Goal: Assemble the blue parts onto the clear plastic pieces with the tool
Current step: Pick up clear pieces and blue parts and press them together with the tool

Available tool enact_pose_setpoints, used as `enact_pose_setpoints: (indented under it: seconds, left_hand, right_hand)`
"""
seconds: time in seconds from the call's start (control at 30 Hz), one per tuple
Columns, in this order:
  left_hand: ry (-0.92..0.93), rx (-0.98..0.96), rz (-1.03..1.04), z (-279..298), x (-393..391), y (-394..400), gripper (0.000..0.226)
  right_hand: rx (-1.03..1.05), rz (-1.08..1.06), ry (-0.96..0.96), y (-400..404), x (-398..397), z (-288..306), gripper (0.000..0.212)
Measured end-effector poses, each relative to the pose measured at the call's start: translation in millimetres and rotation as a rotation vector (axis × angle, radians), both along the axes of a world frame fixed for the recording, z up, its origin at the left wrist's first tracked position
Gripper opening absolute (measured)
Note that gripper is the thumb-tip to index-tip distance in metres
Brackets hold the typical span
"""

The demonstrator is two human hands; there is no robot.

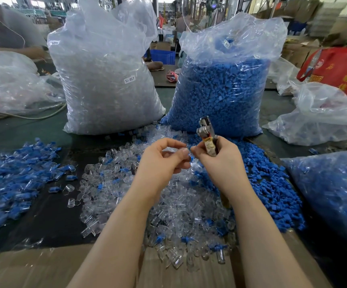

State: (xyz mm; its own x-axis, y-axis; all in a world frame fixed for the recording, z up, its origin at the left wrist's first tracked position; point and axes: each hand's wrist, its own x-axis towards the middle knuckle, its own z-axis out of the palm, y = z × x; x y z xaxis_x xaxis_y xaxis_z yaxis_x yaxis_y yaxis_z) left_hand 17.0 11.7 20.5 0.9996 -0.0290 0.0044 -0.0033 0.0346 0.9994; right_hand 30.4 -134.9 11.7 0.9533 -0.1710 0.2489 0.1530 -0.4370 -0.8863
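Both forearms reached forward over the work surface, hands raised and nearly touching. The left hand (164, 157) curled its thumb and fingers round a clear plastic piece (169, 151), pinching it at the fingertips. The right hand (218, 157) gripped the tool (207, 135), its metal head pointing up above the knuckles, while thumb and forefinger pinched a small blue part (191, 157) against the clear piece. Beneath the hands lay a heap of loose clear pieces (181, 206) on a dark table (50, 221) edged with cardboard (33, 265), in a cluttered workshop. Left of the hands spread a pile of assembled pieces (16, 173); right of them, loose blue parts (272, 183). Beyond the hands stood two plastic bags, one of clear pieces (106, 80), one of blue parts (222, 90).
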Motion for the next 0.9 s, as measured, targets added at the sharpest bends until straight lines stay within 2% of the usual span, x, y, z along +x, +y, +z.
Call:
enact_pose_setpoints:
  seconds: [0.23,0.33,0.43,0.63,0.8,0.9]
  left_hand:
    - [0.176,-0.381,0.018,0.2,1.8,-4.1,0.013]
    - [0.234,-0.462,0.038,-1.8,3.2,-4.8,0.011]
    - [0.253,-0.492,0.024,-3.1,3.1,-6.0,0.011]
    - [0.234,-0.534,0.026,-3.8,3.8,-8.1,0.011]
    - [0.239,-0.542,0.053,-5.1,4.7,-5.4,0.024]
    - [0.267,-0.567,0.073,-5.9,6.3,-3.2,0.02]
  right_hand:
    - [0.089,0.085,-0.039,3.1,-3.0,1.2,0.009]
    - [0.087,0.121,-0.04,4.8,-4.2,1.0,0.009]
    - [0.068,0.057,-0.043,9.4,-4.0,-0.5,0.008]
    - [0.058,-0.066,-0.09,16.3,-4.0,-0.6,0.021]
    - [0.024,0.025,-0.083,16.8,-6.2,-2.0,0.016]
    - [0.009,0.074,-0.093,16.4,-7.4,-1.5,0.013]
